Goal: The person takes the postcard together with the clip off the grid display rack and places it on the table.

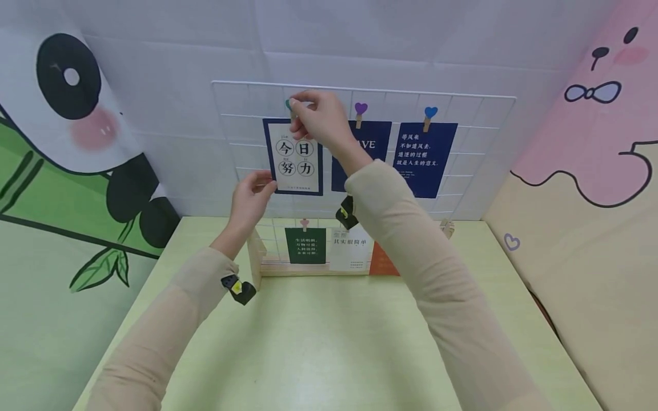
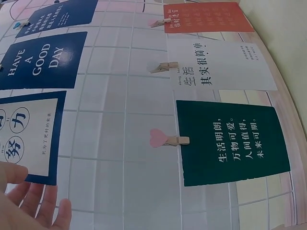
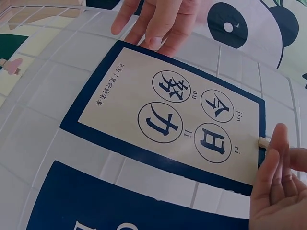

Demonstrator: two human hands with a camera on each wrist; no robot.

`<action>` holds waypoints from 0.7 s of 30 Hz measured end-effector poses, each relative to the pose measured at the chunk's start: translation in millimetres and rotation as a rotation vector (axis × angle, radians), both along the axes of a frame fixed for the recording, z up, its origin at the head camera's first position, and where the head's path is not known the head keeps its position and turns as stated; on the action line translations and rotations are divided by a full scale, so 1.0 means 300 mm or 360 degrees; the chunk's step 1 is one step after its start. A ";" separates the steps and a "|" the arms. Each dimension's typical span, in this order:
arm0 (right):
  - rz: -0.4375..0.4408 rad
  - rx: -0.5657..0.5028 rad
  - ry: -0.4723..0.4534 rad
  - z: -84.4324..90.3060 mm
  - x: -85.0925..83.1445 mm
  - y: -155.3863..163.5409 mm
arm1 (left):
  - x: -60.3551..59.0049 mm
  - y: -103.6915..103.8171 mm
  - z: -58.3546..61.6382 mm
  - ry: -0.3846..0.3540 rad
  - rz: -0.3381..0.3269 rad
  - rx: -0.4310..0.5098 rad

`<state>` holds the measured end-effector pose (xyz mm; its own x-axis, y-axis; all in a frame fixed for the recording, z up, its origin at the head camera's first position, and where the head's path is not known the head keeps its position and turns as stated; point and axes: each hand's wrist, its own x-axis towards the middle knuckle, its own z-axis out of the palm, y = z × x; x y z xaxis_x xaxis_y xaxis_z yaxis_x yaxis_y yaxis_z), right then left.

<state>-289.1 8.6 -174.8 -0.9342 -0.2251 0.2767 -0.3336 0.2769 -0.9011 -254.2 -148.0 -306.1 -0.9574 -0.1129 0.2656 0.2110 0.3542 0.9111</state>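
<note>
One bordered card [image 1: 295,158], sleeve [image 1: 382,185] overlapping blue card [image 1: 379,141]

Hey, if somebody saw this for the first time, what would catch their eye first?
Probably the blue-bordered card at the upper left of the white wire grid, with the right grip pinching a green heart clip at the card's top edge and the left grip at its lower left corner. Next, likely the big panda face at far left and the pink character at far right.
</note>
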 end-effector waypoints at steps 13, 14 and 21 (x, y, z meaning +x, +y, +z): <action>-0.0118 0.0050 0.0083 -0.069 -0.152 -0.010 | -0.014 0.012 0.000 -0.0005 0.0070 0.0081; -0.0133 0.0057 0.0096 -0.085 -0.187 -0.014 | -0.015 0.012 -0.001 -0.0007 0.0070 0.0089; -0.0248 0.0104 0.0138 -0.142 -0.302 -0.030 | -0.020 0.018 0.000 -0.0012 0.0061 0.0123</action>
<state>-379.6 -0.4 -217.4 -0.9325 -0.0997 0.3472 -0.3578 0.3883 -0.8493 -260.2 -142.6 -306.1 -0.9540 -0.1691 0.2477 0.1918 0.2906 0.9374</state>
